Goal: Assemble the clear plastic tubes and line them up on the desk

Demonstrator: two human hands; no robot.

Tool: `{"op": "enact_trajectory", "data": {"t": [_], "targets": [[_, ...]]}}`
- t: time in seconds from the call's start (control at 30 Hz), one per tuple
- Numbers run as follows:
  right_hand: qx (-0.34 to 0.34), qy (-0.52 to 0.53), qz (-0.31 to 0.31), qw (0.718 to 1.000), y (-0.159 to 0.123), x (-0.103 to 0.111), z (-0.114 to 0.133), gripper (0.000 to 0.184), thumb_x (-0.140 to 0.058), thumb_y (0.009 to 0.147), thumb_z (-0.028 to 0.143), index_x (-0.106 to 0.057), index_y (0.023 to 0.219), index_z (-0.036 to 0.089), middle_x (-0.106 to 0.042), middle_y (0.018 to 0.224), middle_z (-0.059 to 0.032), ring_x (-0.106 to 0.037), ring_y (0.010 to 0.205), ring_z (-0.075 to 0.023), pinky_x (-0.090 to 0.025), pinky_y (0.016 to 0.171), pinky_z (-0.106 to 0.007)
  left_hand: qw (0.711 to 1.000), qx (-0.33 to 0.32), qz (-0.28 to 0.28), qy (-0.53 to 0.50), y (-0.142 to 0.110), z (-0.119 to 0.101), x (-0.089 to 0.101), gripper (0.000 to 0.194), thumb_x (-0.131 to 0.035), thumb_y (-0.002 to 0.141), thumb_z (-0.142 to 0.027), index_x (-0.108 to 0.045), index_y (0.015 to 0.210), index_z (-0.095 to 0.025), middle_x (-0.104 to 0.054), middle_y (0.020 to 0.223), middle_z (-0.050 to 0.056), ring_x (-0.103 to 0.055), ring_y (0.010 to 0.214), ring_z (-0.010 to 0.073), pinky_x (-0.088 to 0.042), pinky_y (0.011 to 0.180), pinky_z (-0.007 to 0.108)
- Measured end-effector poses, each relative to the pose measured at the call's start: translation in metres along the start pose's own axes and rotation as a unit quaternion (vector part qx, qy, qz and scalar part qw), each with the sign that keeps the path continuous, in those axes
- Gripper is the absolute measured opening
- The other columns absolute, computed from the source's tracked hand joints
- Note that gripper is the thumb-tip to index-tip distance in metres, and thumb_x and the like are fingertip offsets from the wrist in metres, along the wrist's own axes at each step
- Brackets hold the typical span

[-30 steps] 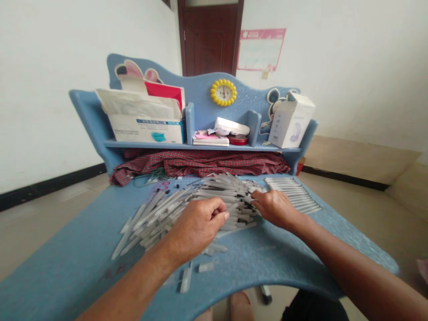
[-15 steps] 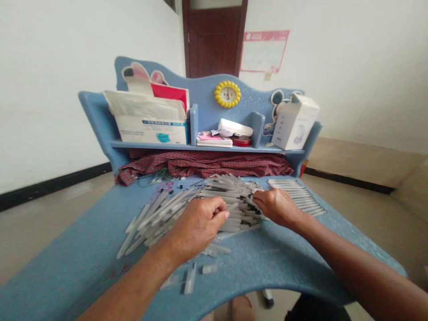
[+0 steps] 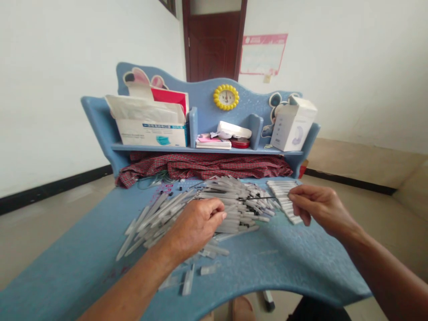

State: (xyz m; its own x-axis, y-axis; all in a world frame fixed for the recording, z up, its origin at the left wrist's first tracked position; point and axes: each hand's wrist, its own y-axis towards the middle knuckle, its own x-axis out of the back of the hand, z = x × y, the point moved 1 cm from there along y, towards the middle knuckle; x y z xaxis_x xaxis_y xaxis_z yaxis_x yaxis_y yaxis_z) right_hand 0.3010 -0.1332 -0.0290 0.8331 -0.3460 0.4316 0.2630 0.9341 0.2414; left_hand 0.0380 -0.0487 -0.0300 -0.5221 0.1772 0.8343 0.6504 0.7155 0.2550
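Note:
A heap of clear plastic pen barrels [image 3: 187,209] lies across the middle of the blue desk [image 3: 274,263]. My left hand [image 3: 197,225] rests on the heap, its fingers closed in a pinch on one barrel. My right hand [image 3: 317,207] is lifted to the right of the heap and pinches a thin dark refill [image 3: 259,197] that points left over the pile. Behind that hand lies a neat row of finished barrels [image 3: 284,196].
A red checked cloth [image 3: 203,165] is bunched under the desk shelf. On the shelf stand a mask box [image 3: 150,129], papers and a red tin [image 3: 239,142], and a white carton [image 3: 292,125]. A few loose barrels [image 3: 187,281] lie near the front edge.
My right hand has left the heap and moved right, drawing out a thin dark refill. My left hand stays in place on the pile.

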Motion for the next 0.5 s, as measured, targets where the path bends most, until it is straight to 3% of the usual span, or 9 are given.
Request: {"op": "enact_trajectory", "data": {"t": [0.2, 0.5], "targets": [[-0.005, 0.056, 0.012, 0.998, -0.0114, 0.0092, 0.0025, 0.032, -0.066, 0.073, 0.046, -0.060, 0.065, 0.015, -0.059, 0.050, -0.0007, -0.046, 0.032, -0.0075, -0.032, 0.033, -0.021, 1.000, -0.009, -0.002, 0.002, 0.0008, -0.0007, -0.0012, 0.021, -0.046, 0.083, -0.026, -0.065, 0.077, -0.018, -0.065, 0.070, 0.000, -0.058, 0.067, 0.0140, -0.039, 0.064, 0.023], [-0.014, 0.051, 0.036, 0.998, -0.0116, 0.0050, 0.0053, 0.033, -0.066, 0.071, 0.048, -0.060, 0.065, 0.016, -0.057, 0.047, 0.0004, -0.045, 0.031, -0.0078, -0.032, 0.032, -0.021, 0.999, -0.033, 0.028, -0.011, 0.0009, -0.0058, 0.0000, 0.020, -0.047, 0.081, -0.022, -0.066, 0.077, -0.017, -0.064, 0.073, 0.000, -0.057, 0.070, 0.0137, -0.039, 0.066, 0.023]]}}
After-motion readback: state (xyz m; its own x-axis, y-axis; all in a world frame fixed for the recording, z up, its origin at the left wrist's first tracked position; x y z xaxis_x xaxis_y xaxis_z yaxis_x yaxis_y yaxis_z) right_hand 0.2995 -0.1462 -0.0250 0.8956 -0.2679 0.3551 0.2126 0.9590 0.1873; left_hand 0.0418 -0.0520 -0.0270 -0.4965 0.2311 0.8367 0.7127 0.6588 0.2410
